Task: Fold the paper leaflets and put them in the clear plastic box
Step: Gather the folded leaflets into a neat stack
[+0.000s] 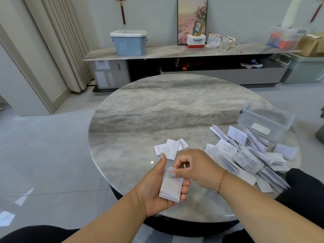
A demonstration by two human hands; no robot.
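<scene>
White folded leaflet (171,187) is lying in the left hand (157,188), fingers curling round it, while the right hand (194,165) is pinching its top edge, creasing; next, I judge, it is needing carrying to the clear plastic box (266,122) across the worktop (157,106)

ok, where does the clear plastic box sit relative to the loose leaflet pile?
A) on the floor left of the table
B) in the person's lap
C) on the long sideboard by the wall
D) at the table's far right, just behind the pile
D: the clear plastic box stands on the round marble table at its far right, right behind the loose leaflet pile, while both hands work nearer the front edge.
</scene>
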